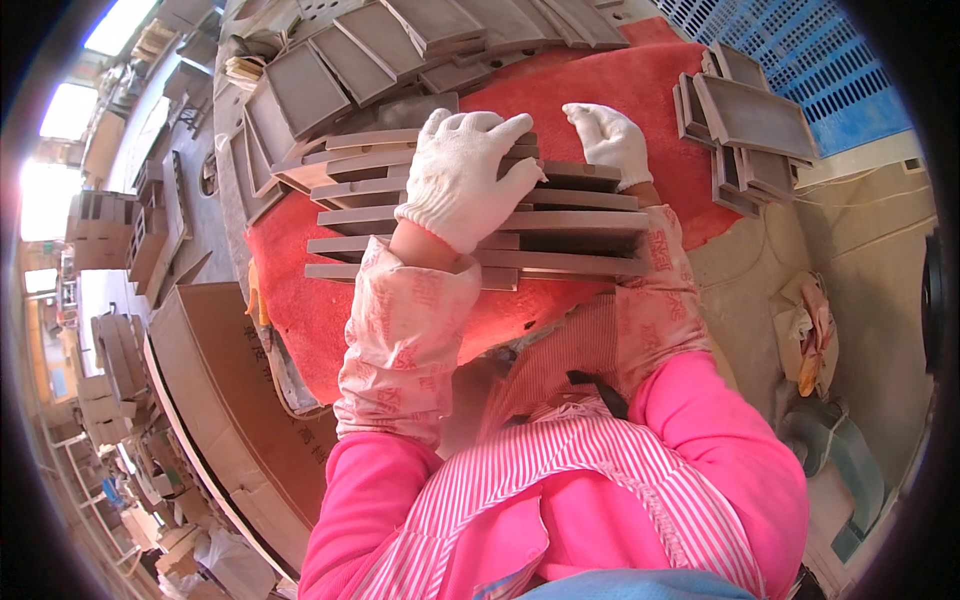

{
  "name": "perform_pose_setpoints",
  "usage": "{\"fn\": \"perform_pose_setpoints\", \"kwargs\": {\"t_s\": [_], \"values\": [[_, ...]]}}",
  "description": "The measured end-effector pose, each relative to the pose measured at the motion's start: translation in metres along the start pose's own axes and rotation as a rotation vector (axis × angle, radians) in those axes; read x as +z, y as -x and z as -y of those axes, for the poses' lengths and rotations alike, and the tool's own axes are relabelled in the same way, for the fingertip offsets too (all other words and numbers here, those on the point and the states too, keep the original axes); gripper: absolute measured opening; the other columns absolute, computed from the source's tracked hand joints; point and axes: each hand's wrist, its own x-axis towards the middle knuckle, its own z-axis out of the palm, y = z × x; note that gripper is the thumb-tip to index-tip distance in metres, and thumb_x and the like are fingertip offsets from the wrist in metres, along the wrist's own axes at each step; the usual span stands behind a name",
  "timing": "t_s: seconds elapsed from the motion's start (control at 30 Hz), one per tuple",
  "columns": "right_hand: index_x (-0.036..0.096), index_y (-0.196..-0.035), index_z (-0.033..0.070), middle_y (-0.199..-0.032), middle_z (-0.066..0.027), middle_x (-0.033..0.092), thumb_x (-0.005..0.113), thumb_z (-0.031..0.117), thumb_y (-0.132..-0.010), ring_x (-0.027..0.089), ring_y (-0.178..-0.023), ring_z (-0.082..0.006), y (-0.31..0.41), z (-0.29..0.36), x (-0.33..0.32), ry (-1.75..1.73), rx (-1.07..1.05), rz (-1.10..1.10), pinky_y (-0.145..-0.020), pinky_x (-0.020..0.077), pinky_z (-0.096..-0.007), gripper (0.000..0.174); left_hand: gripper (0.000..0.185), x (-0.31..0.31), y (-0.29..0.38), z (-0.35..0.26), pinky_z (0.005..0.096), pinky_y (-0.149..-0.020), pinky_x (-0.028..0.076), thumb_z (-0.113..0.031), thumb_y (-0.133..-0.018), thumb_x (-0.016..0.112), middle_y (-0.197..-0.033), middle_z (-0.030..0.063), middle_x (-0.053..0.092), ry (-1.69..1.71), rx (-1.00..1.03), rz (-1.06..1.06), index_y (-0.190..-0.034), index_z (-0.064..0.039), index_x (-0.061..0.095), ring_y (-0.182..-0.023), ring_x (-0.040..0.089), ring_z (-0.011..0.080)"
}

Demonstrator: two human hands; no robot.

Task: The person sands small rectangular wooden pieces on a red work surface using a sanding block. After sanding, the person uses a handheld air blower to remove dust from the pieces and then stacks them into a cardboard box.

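My left hand (472, 172), in a white knit glove, is over a pile of shallow grey-brown trays (574, 222), its fingers and thumb spread. It hides part of the pile, and whether it touches the trays I cannot tell. Beyond the pile's right end is my right hand (611, 139), also gloved, with loosely curved fingers and nothing visible in it. The trays lie overlapping in two unevenly stacked columns, their thin edges facing me. Beneath them is a red fabric cover (330, 322).
More shallow trays (307, 88) lean in a curved row along the far left. Another tray cluster (754, 120) stands at the right, near a blue slatted plastic crate (810, 67). At the lower left is a large cardboard box (225, 375); a green machine part (844, 465) is at the lower right.
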Motion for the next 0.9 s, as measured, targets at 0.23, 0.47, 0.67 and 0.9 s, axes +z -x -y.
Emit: {"fn": "perform_pose_setpoints", "kwargs": {"t_s": [0.23,0.47,0.67,0.9], "values": [[0.069,-0.137,0.004,-0.129,-0.0138,0.075,0.037,0.051,-0.116,0.070,-0.119,-0.0236,0.017,0.002,-0.049,-0.701,0.367,-0.038,-0.105,0.0514,-0.0378,0.061,0.059,0.001,0.010,-0.005,0.0519,-0.112,0.038,-0.048,-0.079,0.078,-0.113,0.0131,0.071,-0.056,0.034,-0.064,-0.127,-0.014,0.072,-0.119,0.061,0.0334],[0.047,-0.157,0.003,-0.158,-0.0151,0.052,0.025,0.065,-0.113,0.054,-0.139,-0.0252,0.020,0.048,0.014,-1.023,0.303,0.276,-0.120,0.0401,-0.0418,0.080,0.045,0.002,0.008,-0.003,0.0495,-0.107,0.040,-0.043,-0.087,0.070,-0.104,0.0118,0.073,-0.054,-0.018,0.015,-0.122,-0.014,0.072,-0.109,0.066,0.0332],[0.054,-0.150,0.000,-0.141,-0.0143,0.066,0.029,0.067,-0.112,0.064,-0.125,-0.0235,0.030,0.068,0.014,-1.323,0.586,0.562,-0.111,0.0499,-0.0420,0.081,0.041,-0.035,0.013,0.012,0.0464,-0.102,0.047,-0.036,-0.095,0.064,-0.113,0.0130,0.076,-0.102,-0.020,0.067,-0.122,-0.006,0.073,-0.112,0.067,0.0330],[0.057,-0.143,-0.001,-0.137,-0.0151,0.068,0.021,0.066,-0.112,0.065,-0.123,-0.0270,0.033,0.071,0.014,-1.224,0.605,0.499,-0.110,0.0518,-0.0466,0.082,0.052,-0.131,0.078,0.181,0.0363,-0.113,0.044,-0.034,-0.107,0.044,-0.141,0.0152,0.069,0.389,-0.665,-0.084,-0.143,-0.004,0.067,-0.132,0.061,0.0268]]}}
